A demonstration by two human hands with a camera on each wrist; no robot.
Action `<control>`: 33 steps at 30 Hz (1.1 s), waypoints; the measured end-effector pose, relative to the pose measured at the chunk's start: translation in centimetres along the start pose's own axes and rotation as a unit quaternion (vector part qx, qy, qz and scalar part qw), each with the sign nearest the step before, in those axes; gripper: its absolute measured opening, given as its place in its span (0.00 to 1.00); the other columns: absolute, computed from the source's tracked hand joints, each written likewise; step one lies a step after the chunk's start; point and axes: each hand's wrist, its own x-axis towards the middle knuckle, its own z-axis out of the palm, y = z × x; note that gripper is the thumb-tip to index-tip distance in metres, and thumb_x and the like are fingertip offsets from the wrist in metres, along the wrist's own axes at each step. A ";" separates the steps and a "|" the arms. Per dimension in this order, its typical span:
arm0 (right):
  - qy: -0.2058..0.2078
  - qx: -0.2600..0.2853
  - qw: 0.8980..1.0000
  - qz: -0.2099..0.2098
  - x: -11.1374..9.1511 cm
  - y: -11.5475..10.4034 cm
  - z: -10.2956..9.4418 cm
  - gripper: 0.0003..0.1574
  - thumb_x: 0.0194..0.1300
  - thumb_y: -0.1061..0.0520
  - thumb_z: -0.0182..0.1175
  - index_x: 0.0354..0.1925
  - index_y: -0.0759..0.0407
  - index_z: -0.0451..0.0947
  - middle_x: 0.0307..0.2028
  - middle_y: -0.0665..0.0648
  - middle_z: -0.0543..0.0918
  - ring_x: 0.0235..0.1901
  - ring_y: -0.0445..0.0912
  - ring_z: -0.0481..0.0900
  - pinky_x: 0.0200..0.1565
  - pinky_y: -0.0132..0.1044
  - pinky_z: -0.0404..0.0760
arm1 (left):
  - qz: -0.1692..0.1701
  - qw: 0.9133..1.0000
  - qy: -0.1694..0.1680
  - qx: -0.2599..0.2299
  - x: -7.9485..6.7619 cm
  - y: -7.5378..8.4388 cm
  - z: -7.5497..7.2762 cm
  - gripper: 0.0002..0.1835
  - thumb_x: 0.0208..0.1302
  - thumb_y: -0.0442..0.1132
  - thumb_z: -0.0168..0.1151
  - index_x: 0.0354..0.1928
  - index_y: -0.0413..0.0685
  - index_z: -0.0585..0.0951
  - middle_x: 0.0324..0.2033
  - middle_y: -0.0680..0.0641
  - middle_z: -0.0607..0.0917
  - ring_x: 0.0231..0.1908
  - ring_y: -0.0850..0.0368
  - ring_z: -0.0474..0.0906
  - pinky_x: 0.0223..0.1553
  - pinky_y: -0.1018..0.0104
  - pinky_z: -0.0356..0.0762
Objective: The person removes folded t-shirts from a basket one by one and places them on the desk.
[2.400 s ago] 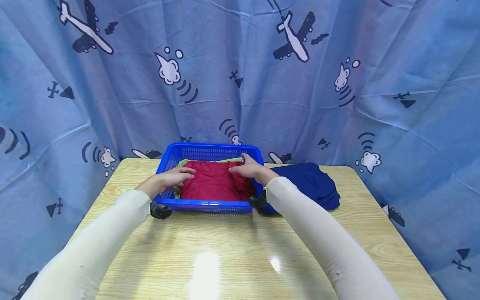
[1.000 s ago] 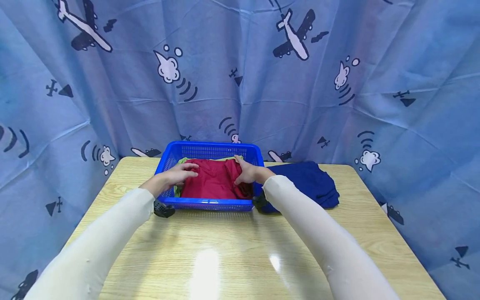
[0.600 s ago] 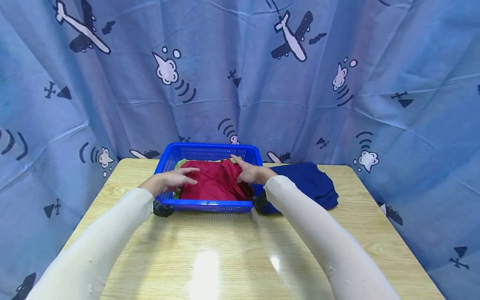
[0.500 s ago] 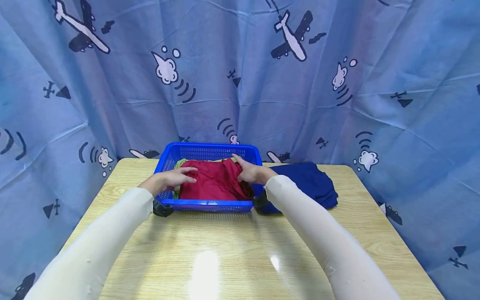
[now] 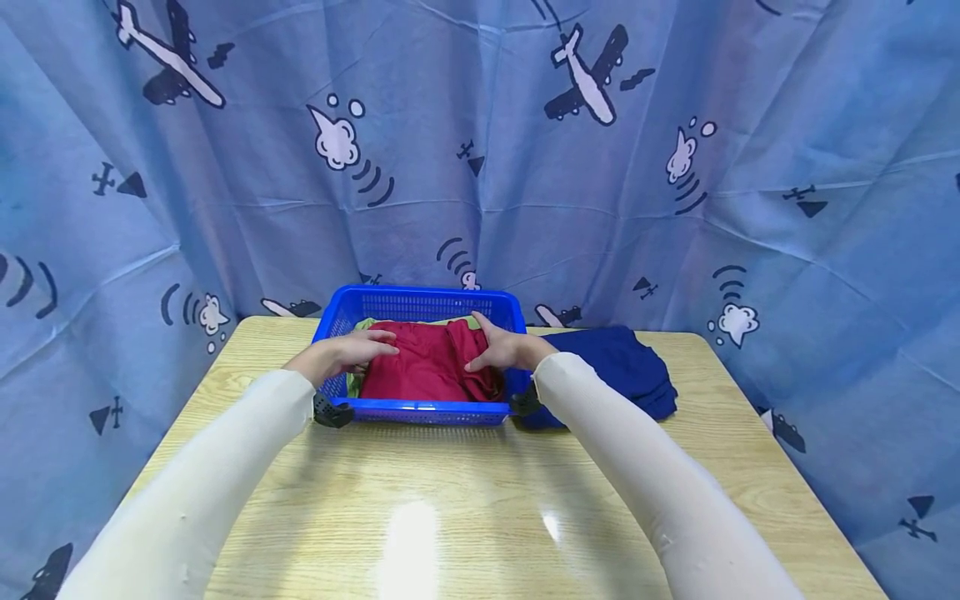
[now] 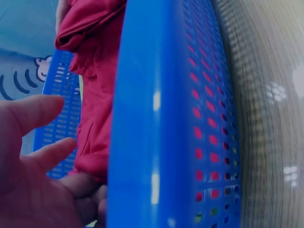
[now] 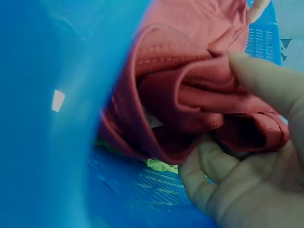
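Note:
A folded red garment [image 5: 420, 367] lies in the blue plastic basket [image 5: 420, 406], over light green cloth [image 5: 364, 323]. My right hand [image 5: 501, 343] grips its right end. In the right wrist view the thumb [image 7: 259, 78] presses on the rolled layers from above, and the fingers [image 7: 202, 175] curl beneath them. At the garment's left end is my left hand [image 5: 352, 348]; in the left wrist view its thumb and index finger [image 6: 54, 154] stand apart from the cloth, while lower fingers touch its edge, partly hidden behind the basket rim.
A folded navy garment [image 5: 626, 367] lies on the wooden table [image 5: 480, 500], right against the basket's right side. Behind the table hangs a blue curtain [image 5: 420, 208] with airplane prints. The basket's front rim stands between the wrists and the cloth.
Since the earliest frame, my right hand has moved slightly left and the garment's right end is folded inward. My left hand has shifted a little to the right along the left end.

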 end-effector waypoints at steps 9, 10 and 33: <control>0.006 -0.039 0.999 -0.010 0.4 0.0 0.2 0.65 0.61 0.69 0.60 0.77 0.42 0.28 0.78 0.56 0.34 0.77 0.57 0.40 0.75 0.56 0.49 | 0.005 1.000 -0.017 -0.018 0.4 -0.8 0.3 0.31 0.72 0.48 0.49 0.74 0.55 0.57 0.75 0.41 0.51 0.75 0.38 0.48 0.70 0.41 0.59; 0.007 -0.037 0.999 -0.011 0.4 0.0 0.3 0.65 0.60 0.69 0.60 0.77 0.42 0.28 0.78 0.56 0.35 0.77 0.58 0.42 0.75 0.56 0.50 | 0.010 0.999 -0.018 -0.026 0.4 -1.0 0.4 0.31 0.72 0.48 0.49 0.74 0.55 0.57 0.76 0.41 0.50 0.75 0.38 0.46 0.71 0.40 0.57; 0.084 0.165 0.983 0.010 0.5 -0.1 -0.1 0.59 0.66 0.74 0.42 0.75 0.32 0.24 0.78 0.55 0.36 0.77 0.55 0.43 0.73 0.58 0.53 | -0.016 0.976 0.093 -0.198 0.5 0.7 1.1 0.43 0.68 0.47 0.52 0.76 0.54 0.39 0.74 0.40 0.52 0.60 0.45 0.69 0.59 0.50 0.75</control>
